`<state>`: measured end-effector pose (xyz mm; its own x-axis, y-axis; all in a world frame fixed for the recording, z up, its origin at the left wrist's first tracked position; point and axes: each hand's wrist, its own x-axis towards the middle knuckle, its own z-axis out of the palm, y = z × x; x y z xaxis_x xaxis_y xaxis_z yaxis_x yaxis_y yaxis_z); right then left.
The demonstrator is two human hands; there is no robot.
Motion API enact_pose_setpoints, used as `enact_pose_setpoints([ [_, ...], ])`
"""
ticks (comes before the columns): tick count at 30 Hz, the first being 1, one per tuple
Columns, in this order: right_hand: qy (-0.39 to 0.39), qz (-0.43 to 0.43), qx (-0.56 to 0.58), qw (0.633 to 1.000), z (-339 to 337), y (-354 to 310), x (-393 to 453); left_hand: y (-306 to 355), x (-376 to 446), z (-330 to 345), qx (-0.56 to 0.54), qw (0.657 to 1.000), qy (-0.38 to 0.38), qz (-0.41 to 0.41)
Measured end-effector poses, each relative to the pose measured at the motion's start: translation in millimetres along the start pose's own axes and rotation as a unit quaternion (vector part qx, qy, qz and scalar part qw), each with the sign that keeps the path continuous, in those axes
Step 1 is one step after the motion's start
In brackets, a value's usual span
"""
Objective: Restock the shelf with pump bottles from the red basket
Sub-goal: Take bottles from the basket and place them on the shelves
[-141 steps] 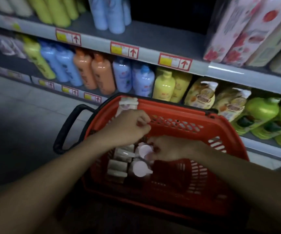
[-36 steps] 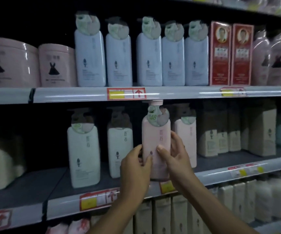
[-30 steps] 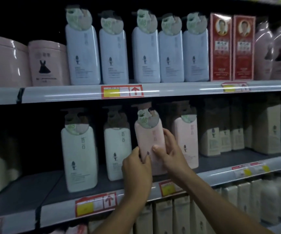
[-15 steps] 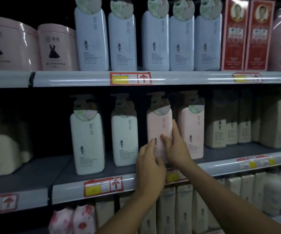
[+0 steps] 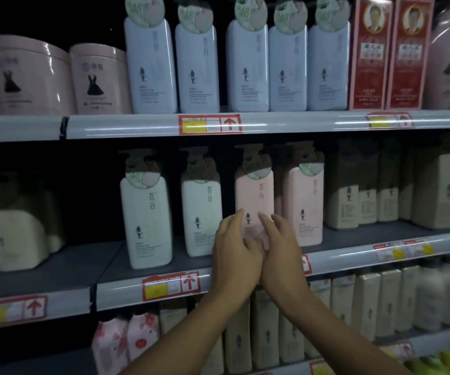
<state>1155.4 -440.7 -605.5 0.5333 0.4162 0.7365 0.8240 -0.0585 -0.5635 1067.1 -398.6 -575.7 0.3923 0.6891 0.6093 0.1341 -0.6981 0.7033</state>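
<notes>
Grey metal shelf (image 5: pixel 148 262), middle tier: it carries two white pump bottles at left and two pink ones at right, and the task's pink pump bottle (image 5: pixel 254 201) stands upright on it between the right-hand white bottle (image 5: pixel 201 212) and the other pink bottle (image 5: pixel 303 204). Step in hand, as judged: final seating of this bottle, since the left hand (image 5: pixel 236 255) and right hand (image 5: pixel 280 250) both lie at its lower front with fingers extended and relaxed, gripping nothing. The next move calls for withdrawing both hands without tipping the bottle, then reaching for the red basket, which is out of view.
</notes>
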Motion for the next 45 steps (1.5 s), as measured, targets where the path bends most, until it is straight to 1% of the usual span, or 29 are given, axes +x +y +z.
enact_pose_setpoints([
  [2, -0.056, 0.018, -0.045, 0.997, 4.8, -2.5, -2.0, -0.3, -4.8, -4.3, -0.003, 1.0, -0.006, -0.002],
  [3, -0.063, 0.016, -0.075, 0.995, 6.9, -3.8, 0.5, -1.4, -7.5, -6.2, -0.003, 1.0, -0.009, -0.003],
  [5, -0.049, 0.028, -0.103, 0.993, 11.3, -6.8, 8.0, -4.0, -11.3, -9.7, -0.008, 1.0, -0.011, -0.004],
  [8, -0.023, 0.072, -0.112, 0.991, 17.0, -10.3, 20.0, -9.1, -12.7, -15.0, -0.021, 1.0, -0.012, -0.002],
  [12, -0.011, 0.107, -0.131, 0.986, 26.8, -9.2, 24.1, -14.8, -14.1, -21.8, -0.024, 0.999, -0.018, -0.015],
  [22, -0.015, 0.083, -0.148, 0.985, 40.9, 9.5, 31.8, -14.0, -11.5, -23.8, -0.016, 0.999, -0.031, -0.032],
  [23, -0.017, 0.067, -0.158, 0.985, 39.2, 9.1, 28.1, -13.2, -12.2, -24.5, -0.018, 0.998, -0.04, -0.037],
  [25, -0.018, 0.007, -0.179, 0.984, 35.4, 10.9, 17.0, -11.1, -13.8, -27.1, -0.015, 0.997, -0.062, -0.032],
  [27, -0.043, -0.048, -0.203, 0.977, 31.1, 12.8, 5.9, -10.5, -11.4, -27.0, -0.011, 0.996, -0.086, -0.028],
  [30, -0.116, -0.088, -0.22, 0.965, 27.5, 16.2, 6.3, -9.1, -1.2, -19.1, -0.04, 0.99, -0.116, -0.065],
  [31, -0.141, -0.107, -0.239, 0.955, 27.7, 16.9, 9.9, -9.1, 2.2, -15.2, -0.051, 0.988, -0.12, -0.079],
  [33, -0.193, -0.139, -0.28, 0.93, 30.9, 18.9, 17.9, -10.9, 7.6, -7.4, -0.07, 0.986, -0.117, -0.096],
  [36, -0.247, -0.16, -0.308, 0.905, 36.3, 25.4, 27.4, -11.3, 9.2, -4.9, -0.095, 0.982, -0.105, -0.121],
  [39, -0.276, -0.151, -0.308, 0.898, 37.7, 32.0, 31.4, -10.2, 8.5, -8.5, -0.123, 0.98, -0.099, -0.124],
  [42, -0.311, -0.127, -0.322, 0.885, 41.1, 36.6, 33.4, -3.1, 6.4, -16.3, -0.109, 0.983, -0.099, -0.113],
  [45, -0.34, -0.089, -0.31, 0.883, 47.8, 40.0, 40.7, -0.3, 5.5, -17.1, -0.108, 0.984, -0.099, -0.102],
])
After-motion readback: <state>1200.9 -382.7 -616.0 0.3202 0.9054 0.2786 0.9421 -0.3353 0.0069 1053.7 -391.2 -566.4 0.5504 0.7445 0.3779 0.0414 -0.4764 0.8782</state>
